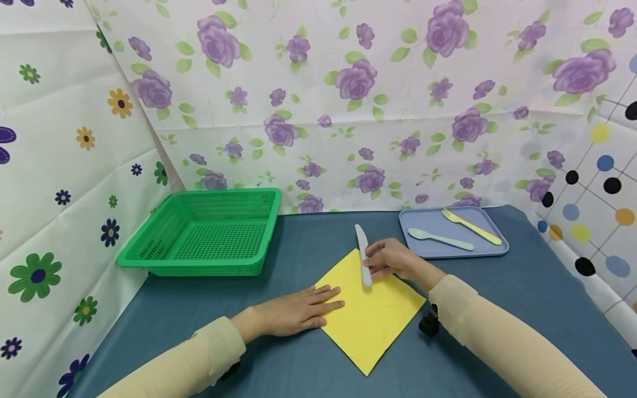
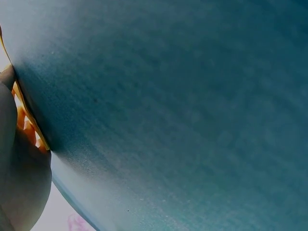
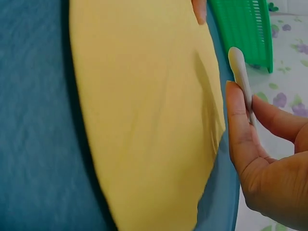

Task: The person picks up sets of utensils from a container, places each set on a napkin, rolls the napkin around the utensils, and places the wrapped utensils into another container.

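A yellow napkin (image 1: 372, 326), turned like a diamond, lies on the blue-covered table. My left hand (image 1: 298, 310) rests flat on its left corner, fingers straight and spread. Over the napkin's far corner, my right hand (image 1: 390, 258) pinches a pale plastic knife (image 1: 363, 249) by its handle, blade pointing away from me. The right wrist view shows the knife (image 3: 238, 67) between thumb and fingers, raised off the napkin (image 3: 144, 115). Only part of the left hand (image 2: 24, 187) shows at the edge of the left wrist view.
Back left stands a green perforated basket (image 1: 194, 271). A blue-grey tray (image 1: 423, 217) at the back right bears a pale green spoon (image 1: 443, 239) and a yellow fork (image 1: 473, 226). Flowered sheets (image 1: 318, 99) hang behind the table (image 1: 278, 365).
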